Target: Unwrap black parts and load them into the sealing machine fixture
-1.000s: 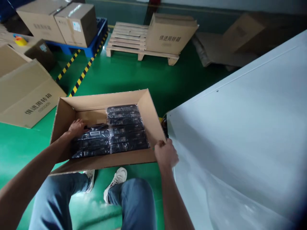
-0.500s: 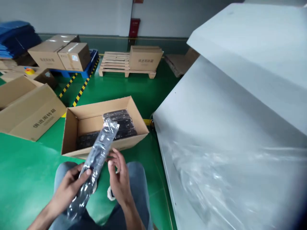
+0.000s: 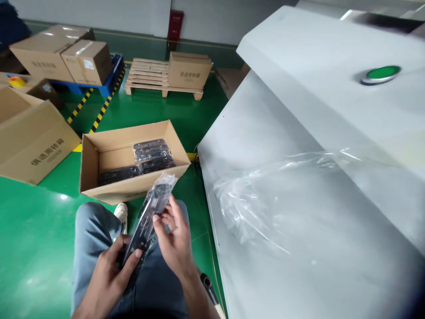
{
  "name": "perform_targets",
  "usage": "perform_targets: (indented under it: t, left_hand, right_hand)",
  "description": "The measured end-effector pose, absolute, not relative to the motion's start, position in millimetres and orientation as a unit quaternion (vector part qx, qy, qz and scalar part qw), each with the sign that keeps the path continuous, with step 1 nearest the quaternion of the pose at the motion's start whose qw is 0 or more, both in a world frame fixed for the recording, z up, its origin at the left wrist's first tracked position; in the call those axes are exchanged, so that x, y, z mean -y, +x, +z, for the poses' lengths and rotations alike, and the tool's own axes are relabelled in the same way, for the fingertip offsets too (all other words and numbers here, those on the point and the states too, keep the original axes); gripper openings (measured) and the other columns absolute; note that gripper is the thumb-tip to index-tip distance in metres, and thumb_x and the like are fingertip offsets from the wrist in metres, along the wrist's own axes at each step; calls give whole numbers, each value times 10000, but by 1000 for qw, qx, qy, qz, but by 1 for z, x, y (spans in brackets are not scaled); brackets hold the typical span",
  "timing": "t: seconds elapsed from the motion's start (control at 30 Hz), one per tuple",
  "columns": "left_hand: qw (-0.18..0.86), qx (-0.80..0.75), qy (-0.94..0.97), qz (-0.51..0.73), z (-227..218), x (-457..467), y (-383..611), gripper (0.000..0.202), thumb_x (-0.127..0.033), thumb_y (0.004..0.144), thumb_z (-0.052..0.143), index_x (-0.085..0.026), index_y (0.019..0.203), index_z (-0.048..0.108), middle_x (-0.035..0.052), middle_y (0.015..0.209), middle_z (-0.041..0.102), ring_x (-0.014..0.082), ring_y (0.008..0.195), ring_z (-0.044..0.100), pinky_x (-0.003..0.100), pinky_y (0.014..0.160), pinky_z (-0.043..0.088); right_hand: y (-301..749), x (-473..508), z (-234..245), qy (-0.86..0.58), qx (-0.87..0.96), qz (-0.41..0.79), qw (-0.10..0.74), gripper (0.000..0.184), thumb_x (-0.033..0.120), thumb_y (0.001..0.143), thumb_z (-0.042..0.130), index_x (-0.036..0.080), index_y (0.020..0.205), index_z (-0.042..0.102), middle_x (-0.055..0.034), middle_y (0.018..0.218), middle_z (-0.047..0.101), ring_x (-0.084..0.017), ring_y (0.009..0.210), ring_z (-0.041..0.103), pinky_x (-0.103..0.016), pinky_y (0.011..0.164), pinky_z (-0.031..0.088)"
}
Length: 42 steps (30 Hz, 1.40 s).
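Note:
Both hands hold one long black part sealed in a clear plastic bag [image 3: 151, 212] above my lap. My left hand [image 3: 114, 266] is closed round its lower end. My right hand [image 3: 174, 241] pinches the bag near its middle, with the other fingers loosely spread. Ahead of my knees on the green floor stands an open cardboard box [image 3: 109, 192], with more bagged black parts [image 3: 151, 155] lying in rows inside.
A large white machine surface [image 3: 299, 133] fills the right side, with loose clear plastic film [image 3: 265, 195] on it and a green button [image 3: 380, 73]. More cartons [image 3: 33, 141] lie left, a wooden pallet [image 3: 149, 79] with a carton [image 3: 189, 71] and a blue pallet with cartons behind.
A second ago my left hand was in the box and my right on its rim. I have lifted one bagged part out, and both hands now hold it over my lap.

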<state>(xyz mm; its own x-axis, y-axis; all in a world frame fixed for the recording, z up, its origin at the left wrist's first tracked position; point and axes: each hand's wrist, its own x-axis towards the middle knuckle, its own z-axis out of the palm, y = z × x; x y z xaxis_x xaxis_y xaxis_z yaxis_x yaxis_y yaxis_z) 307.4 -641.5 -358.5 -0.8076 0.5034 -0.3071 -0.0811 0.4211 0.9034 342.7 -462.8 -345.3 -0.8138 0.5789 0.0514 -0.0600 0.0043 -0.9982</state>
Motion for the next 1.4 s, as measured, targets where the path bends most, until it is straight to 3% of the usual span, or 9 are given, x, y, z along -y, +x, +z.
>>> perform_targets:
  t: [0.13,0.23,0.47,0.73,0.87,1.0,1.2,1.33,1.4]
  left_hand:
    - [230,-815,128,516,-359,646,329,388,-595,959,625,-218,1036,676,-3,791,716,148,645,599,231,628,476]
    - [192,-840,136,489,-358,649,340,395,-609,951,627,-232,1061,658,-19,712,684,144,538,560,248,572,451]
    - [101,-876,188,433,-361,652,344,407,-615,936,638,-266,1144,666,36,825,758,205,584,686,292,595,484]
    - [54,-892,255,369,-367,662,342,331,-530,986,600,-257,1168,642,61,942,791,229,719,765,283,641,518]
    - [83,-895,200,389,-363,662,344,367,-567,960,618,-249,1133,672,60,942,790,235,728,751,295,660,506]
    - [208,-841,92,491,-350,657,340,463,-665,911,632,-230,1031,732,48,918,780,242,819,704,292,709,509]
    - [314,-769,70,552,-341,654,325,476,-674,880,667,-201,883,723,27,828,700,206,786,604,276,717,487]
    - [267,-806,91,520,-346,651,326,429,-642,900,653,-217,940,687,10,799,695,181,700,574,266,655,447]
    - [228,-826,97,506,-347,648,329,403,-623,926,623,-225,975,663,-6,772,674,166,647,550,269,630,417]
  right_hand:
    - [354,463,-337,-216,699,624,274,595,376,995,647,223,1542,470,-136,1280,713,-189,1038,740,-338,914,646]
    - [355,463,-327,-286,687,575,341,533,419,946,714,227,1419,560,-126,1228,710,-180,1000,726,-306,840,649]
    - [355,460,-315,-342,653,567,368,294,454,872,777,201,998,695,-59,895,754,-171,775,737,-292,737,651]
    - [356,464,-318,-370,670,526,372,138,331,836,733,210,884,778,-48,811,789,-201,720,758,-305,707,624]
    - [355,462,-320,-396,668,518,357,103,266,771,717,201,830,770,-17,726,755,-168,643,706,-272,641,568]
    - [353,452,-325,-416,592,611,322,125,302,725,722,183,757,700,4,668,695,-153,622,681,-254,609,567]
    - [350,444,-336,-396,507,689,333,212,364,750,724,188,784,610,8,712,690,-136,623,687,-289,695,632]
    - [353,462,-344,-355,563,683,300,380,510,829,749,206,1002,602,-1,766,704,-156,664,708,-273,633,610]
    - [355,478,-348,-332,608,674,255,411,546,844,761,204,1013,608,-22,794,716,-156,699,712,-255,638,595]
